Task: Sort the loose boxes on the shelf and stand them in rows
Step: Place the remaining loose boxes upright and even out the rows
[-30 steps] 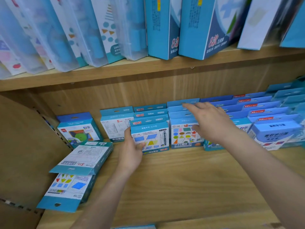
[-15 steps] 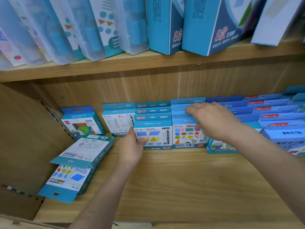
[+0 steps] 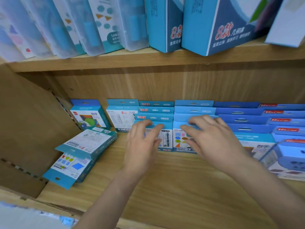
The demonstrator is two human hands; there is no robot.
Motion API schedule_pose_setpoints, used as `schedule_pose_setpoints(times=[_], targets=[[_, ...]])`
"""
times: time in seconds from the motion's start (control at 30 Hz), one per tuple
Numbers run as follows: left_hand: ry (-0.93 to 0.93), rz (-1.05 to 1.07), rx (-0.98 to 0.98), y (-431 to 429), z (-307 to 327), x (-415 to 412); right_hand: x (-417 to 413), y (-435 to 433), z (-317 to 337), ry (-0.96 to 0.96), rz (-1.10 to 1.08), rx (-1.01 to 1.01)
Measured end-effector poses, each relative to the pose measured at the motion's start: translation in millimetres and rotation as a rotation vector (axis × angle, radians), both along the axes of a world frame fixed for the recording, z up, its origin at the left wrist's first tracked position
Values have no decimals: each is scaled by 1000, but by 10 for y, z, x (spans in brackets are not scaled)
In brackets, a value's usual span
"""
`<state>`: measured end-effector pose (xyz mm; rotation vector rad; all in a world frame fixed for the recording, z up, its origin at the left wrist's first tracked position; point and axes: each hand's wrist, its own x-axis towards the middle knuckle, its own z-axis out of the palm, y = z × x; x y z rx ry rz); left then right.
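Your left hand [image 3: 142, 146] and right hand [image 3: 212, 139], both spread, touch the front standing boxes [image 3: 166, 139]; loose boxes [image 3: 89, 144] lie at eight o'clock.

The shelf [image 3: 165, 187] is pale wood grain with a smooth matt face. The small boxes [image 3: 155, 118] look like printed card with a slight sheen. The cases [image 3: 132, 27] above are frosted, translucent plastic.

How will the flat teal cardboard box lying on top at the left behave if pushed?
The flat teal cardboard box is probably stiff and light, being thin card. It rests askew on another flat box, so a push likely slides it off. Flat-sided, it should not roll.
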<state>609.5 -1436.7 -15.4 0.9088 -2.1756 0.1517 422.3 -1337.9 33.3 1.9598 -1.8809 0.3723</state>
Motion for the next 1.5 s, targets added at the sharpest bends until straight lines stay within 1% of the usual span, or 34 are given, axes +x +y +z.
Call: schedule_pose_setpoints(times=[0.07, 0.1, 0.27, 0.37, 0.57, 0.63, 0.7, 0.8, 0.87, 1.03, 1.1, 1.23, 1.27, 1.37, 1.4, 1.5], targets=[[-106, 80, 43, 23, -49, -93, 14, -1, -130, -12, -37, 20], [-127, 117, 69, 23, -64, -121, 12, 7, -184, -21, -51, 20], [-118, 121, 130, -27, -56, -187, -9, 26, -282, -50, -35, -14], [-123, 131, 160, -6, -33, -206, -39, 28, -255, -72, -27, 12], [-195, 134, 198, 57, 55, -195, 134, 97, -162, -130, -102, 53], [-165, 100, 223, 123, 103, -124, 255, 94, -140, -191, -112, 27], [-96, 19, 221, 192, 152, 47, 413, 71, -130, -258, -89, -7], [-14, -78, 234, 261, 196, 471, 687, 23, -128, -375, -2, -61], [11, -88, 267, 253, 181, 824, 881, -6, -151, -453, 39, -71], [34, 32, 291, 13, 132, 1763, 1403, -92, -262, -700, 45, 50], [3, 94, 322, -115, 144, 2044, 1593, -144, -297, -785, 55, 89], [-139, 152, 394, -364, 181, 2331, 1927, -240, -377, -959, 61, 131], [-168, 162, 421, -422, 175, 2364, 1993, -267, -403, -1028, 59, 128], [-244, 181, 472, -595, 124, 2406, 2175, -355, -453, -1343, 50, 157], [-264, 189, 490, -645, 110, 2406, 2235, -385, -474, -1420, 43, 177], [-273, 166, 557, -772, 49, 2407, 2406, -448, -575, -1558, -6, 231]])
